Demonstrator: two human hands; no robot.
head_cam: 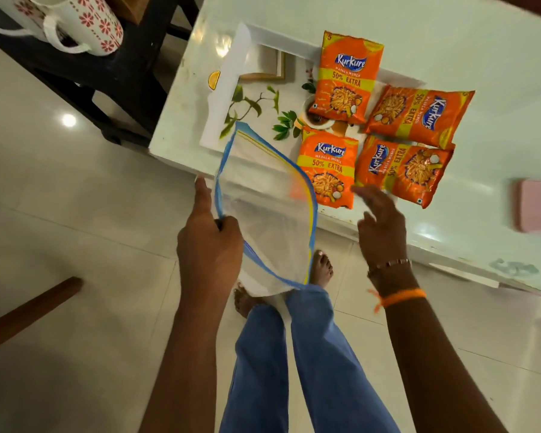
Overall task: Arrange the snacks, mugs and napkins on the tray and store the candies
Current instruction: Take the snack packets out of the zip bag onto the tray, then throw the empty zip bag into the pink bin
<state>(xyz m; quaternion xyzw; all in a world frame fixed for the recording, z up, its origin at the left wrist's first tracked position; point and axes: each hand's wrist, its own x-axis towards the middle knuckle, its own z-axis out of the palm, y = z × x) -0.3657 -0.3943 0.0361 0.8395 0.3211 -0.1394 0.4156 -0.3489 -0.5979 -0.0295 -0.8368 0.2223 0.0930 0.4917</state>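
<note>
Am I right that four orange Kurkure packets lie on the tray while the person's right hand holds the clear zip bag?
Not quite. The head view shows the left hand gripping the clear zip bag by its blue edge; the right hand is open and holds nothing. Four orange Kurkure packets do lie on the tray.

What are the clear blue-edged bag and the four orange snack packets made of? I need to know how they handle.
The clear blue-edged zip bag looks like thin soft plastic film: see-through, sagging from the left hand. The four orange snack packets look like glossy printed foil-plastic laminate: shiny creases, crimped ends.
</note>
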